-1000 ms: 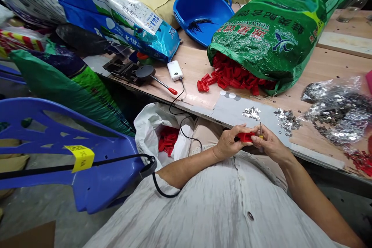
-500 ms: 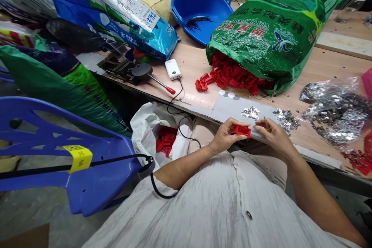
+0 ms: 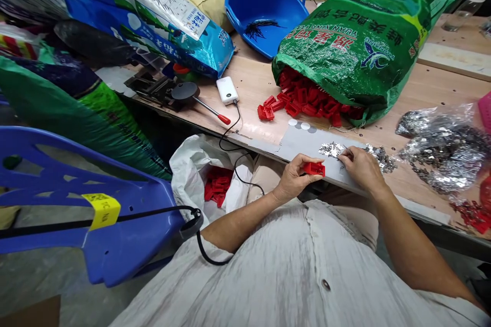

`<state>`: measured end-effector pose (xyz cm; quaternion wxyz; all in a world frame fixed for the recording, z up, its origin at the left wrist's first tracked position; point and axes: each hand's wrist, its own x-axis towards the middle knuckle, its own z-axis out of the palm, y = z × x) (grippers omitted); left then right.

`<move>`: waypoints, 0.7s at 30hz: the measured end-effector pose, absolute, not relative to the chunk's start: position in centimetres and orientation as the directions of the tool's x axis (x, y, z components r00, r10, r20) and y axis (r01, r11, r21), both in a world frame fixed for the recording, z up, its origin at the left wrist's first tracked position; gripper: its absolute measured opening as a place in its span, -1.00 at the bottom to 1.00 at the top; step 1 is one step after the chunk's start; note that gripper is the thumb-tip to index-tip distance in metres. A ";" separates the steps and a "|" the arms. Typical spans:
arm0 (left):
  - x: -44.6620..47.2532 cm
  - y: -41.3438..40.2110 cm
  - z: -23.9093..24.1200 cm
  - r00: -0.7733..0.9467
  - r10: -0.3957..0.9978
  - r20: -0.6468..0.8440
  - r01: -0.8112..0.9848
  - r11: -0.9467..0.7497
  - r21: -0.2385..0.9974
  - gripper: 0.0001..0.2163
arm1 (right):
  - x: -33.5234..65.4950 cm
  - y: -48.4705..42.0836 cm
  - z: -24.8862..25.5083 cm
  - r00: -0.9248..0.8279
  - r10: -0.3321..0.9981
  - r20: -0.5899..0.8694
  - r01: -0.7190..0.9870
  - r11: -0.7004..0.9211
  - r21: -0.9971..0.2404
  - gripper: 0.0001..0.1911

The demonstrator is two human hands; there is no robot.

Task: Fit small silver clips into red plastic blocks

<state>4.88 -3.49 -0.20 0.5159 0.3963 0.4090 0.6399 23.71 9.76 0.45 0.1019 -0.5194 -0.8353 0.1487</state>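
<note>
Between the thumb and fingers of my left hand (image 3: 292,178) is a small red plastic housing (image 3: 314,168), hollow side showing, held just off the table's front edge. My right hand (image 3: 360,166) is at the grey sheet (image 3: 303,140), its fingers pinched together beside a small pile of shiny metal pieces (image 3: 330,149). Something thin seems to show at those fingertips, too small to name. Darker metal pieces (image 3: 383,159) lie just beyond the right hand.
A green sack (image 3: 345,56) spills red housings (image 3: 303,99) onto the table. Behind stands a blue basin (image 3: 264,10). To the left are a hand press (image 3: 184,91), a white power bank (image 3: 227,90) and a white bag (image 3: 187,163). Bagged metal pieces (image 3: 448,148) lie right.
My right hand has moved away from the red housing, up to the metal pieces on the grey sheet, turning palm down. The left hand with the housing has shifted slightly left.
</note>
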 end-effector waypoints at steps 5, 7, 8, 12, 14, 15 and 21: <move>4.9 -3.2 0.5 -0.174 0.985 0.013 -0.413 -0.085 0.907 -0.63 | 24.5 10.1 0.8 -0.383 0.924 0.016 0.776 0.331 -0.537 -0.85; 4.9 -3.0 0.8 -0.186 0.982 -0.029 -0.437 -0.056 0.898 -0.63 | 24.7 10.2 0.9 -0.384 0.923 0.019 0.724 0.314 -0.614 -0.86; 4.9 -2.9 0.9 -0.189 0.980 -0.053 -0.451 -0.039 0.891 -0.61 | 24.8 10.1 0.9 -0.395 0.918 0.021 0.692 0.313 -0.651 -0.86; 5.0 -2.7 1.1 -0.152 0.979 -0.138 -0.526 0.038 0.850 -0.51 | 24.9 9.4 1.5 -0.490 0.872 0.006 0.521 0.298 -0.800 -0.80; 5.1 -2.6 1.2 -0.125 0.981 -0.151 -0.552 0.058 0.832 -0.46 | 24.6 8.5 2.2 -0.545 0.838 0.002 0.426 0.279 -0.861 -0.74; 5.2 -2.6 1.3 -0.114 0.982 -0.152 -0.564 0.062 0.823 -0.45 | 24.4 8.0 2.7 -0.562 0.827 0.010 0.387 0.273 -0.881 -0.72; 5.7 -2.7 1.7 -0.089 0.983 -0.159 -0.601 0.074 0.796 -0.45 | 23.2 4.8 4.7 -0.543 0.829 0.132 0.393 0.389 -0.833 -0.81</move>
